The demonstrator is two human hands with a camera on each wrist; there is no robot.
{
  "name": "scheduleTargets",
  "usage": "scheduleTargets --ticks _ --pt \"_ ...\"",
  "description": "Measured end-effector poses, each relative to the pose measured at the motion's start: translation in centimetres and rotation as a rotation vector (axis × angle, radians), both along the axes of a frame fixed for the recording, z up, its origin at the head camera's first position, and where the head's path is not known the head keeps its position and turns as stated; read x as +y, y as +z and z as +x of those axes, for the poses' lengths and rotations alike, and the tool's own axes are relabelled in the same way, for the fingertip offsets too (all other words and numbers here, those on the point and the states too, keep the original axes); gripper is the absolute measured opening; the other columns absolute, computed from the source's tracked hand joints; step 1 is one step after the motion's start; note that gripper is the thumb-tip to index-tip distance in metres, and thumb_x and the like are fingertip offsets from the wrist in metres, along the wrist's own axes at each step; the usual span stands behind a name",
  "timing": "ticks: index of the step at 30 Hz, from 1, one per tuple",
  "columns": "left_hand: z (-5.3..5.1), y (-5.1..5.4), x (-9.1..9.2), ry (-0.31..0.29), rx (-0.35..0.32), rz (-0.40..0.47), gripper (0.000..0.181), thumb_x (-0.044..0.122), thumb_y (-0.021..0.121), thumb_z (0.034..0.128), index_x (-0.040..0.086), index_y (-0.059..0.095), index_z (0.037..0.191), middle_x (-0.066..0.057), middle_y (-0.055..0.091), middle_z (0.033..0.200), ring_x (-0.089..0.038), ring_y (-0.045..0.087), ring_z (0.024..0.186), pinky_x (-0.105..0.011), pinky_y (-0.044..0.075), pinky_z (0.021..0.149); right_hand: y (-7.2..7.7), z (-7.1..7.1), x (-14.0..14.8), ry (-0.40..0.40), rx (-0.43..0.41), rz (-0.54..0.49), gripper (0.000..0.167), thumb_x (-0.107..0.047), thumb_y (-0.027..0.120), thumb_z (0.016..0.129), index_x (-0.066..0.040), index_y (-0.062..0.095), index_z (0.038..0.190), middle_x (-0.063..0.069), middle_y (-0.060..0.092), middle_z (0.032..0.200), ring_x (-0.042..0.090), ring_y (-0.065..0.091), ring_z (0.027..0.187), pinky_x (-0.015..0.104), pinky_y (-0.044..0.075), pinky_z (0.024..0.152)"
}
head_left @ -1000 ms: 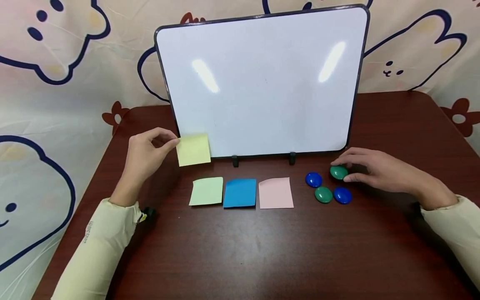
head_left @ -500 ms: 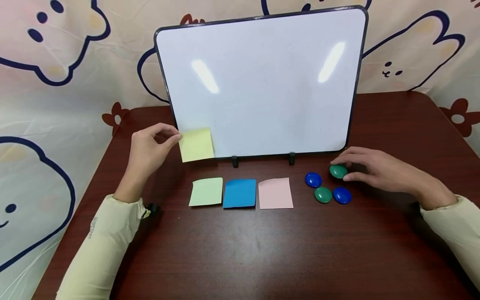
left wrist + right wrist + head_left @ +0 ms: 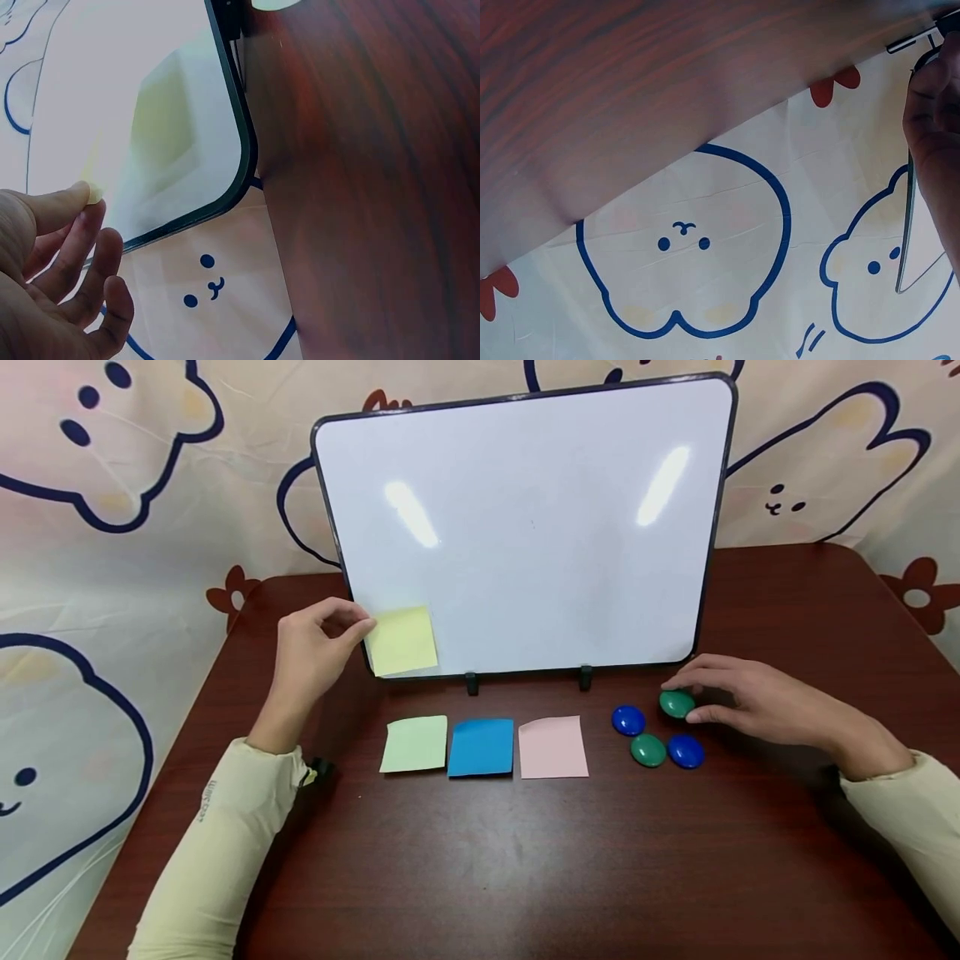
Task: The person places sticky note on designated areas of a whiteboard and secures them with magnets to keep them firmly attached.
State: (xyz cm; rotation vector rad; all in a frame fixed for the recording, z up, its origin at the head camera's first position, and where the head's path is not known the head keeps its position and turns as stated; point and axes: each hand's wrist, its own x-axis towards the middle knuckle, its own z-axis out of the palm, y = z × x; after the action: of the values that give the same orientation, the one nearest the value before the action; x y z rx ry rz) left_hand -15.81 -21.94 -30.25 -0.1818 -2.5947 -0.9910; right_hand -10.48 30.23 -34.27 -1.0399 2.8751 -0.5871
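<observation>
My left hand (image 3: 318,647) pinches a yellow sticky note (image 3: 405,642) by its left edge, in front of the whiteboard's (image 3: 525,543) lower left corner. In the left wrist view the note (image 3: 94,193) is seen nearly edge-on at the fingertips, and a yellowish reflection shows on the board. On the table at the right, my right hand (image 3: 765,702) holds a green round magnet (image 3: 677,703) between thumb and fingers. Close by lie a blue magnet (image 3: 627,720), another green magnet (image 3: 648,750) and a second blue magnet (image 3: 686,751). The right wrist view hides the held magnet.
A light green sticky note (image 3: 414,744), a blue one (image 3: 481,747) and a pink one (image 3: 553,747) lie in a row on the dark wooden table (image 3: 480,868). Black feet (image 3: 472,683) hold up the whiteboard. A patterned curtain (image 3: 75,577) hangs behind.
My left hand has moved right and slightly up, bringing the yellow sticky note further over the board's lower left corner. The right hand stays at the green magnet.
</observation>
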Motion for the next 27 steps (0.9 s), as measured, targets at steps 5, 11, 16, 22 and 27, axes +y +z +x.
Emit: scheduleTargets --ticks 5,11,16,22,27 --pt "-0.3 -0.1 0.2 0.012 0.022 0.016 0.022 0.021 0.075 0.0900 0.006 0.075 0.105 -0.014 0.074 0.096 -0.016 0.056 0.079 -0.013 0.042 0.065 0.0 0.0 0.0 0.004 -0.002 -0.002 0.045 -0.021 0.079 0.085 -0.036 0.065 0.125 -0.021 0.060 0.121 -0.001 0.056 0.105 0.000 0.035 0.093" --pt "-0.7 -0.1 0.6 0.044 0.073 0.051 0.020 0.021 0.076 0.0887 0.005 0.076 0.100 -0.015 0.075 0.093 -0.008 0.056 0.075 -0.011 0.042 0.066 0.0 0.0 0.0 0.003 -0.002 -0.003 0.045 -0.021 0.079 0.085 -0.035 0.065 0.125 -0.020 0.060 0.121 -0.001 0.056 0.106 0.000 0.035 0.093" --pt "-0.8 -0.2 1.1 0.073 0.091 0.070 0.018 0.020 0.077 0.0877 0.006 0.078 0.098 -0.015 0.074 0.091 -0.004 0.055 0.074 -0.012 0.041 0.065 -0.1 0.0 0.0 0.007 -0.003 -0.008 0.045 -0.021 0.079 0.085 -0.036 0.064 0.125 -0.021 0.060 0.122 -0.001 0.056 0.106 0.000 0.035 0.094" --pt "-1.0 -0.3 1.5 0.109 0.087 0.062 0.018 0.022 0.077 0.0880 0.006 0.079 0.097 -0.014 0.073 0.092 -0.015 0.057 0.079 -0.014 0.040 0.065 0.0 0.0 -0.1 0.005 -0.005 -0.007 0.045 -0.021 0.079 0.085 -0.036 0.064 0.125 -0.021 0.060 0.121 -0.002 0.056 0.105 0.000 0.035 0.093" --pt "-1.1 -0.3 1.7 0.128 0.077 0.067 0.019 0.021 0.076 0.0885 0.005 0.078 0.098 -0.015 0.075 0.094 -0.018 0.061 0.081 -0.013 0.040 0.064 0.0 0.0 -0.1 0.007 -0.002 -0.003 0.045 -0.022 0.079 0.085 -0.035 0.065 0.125 -0.021 0.060 0.121 -0.002 0.056 0.105 0.001 0.037 0.092"
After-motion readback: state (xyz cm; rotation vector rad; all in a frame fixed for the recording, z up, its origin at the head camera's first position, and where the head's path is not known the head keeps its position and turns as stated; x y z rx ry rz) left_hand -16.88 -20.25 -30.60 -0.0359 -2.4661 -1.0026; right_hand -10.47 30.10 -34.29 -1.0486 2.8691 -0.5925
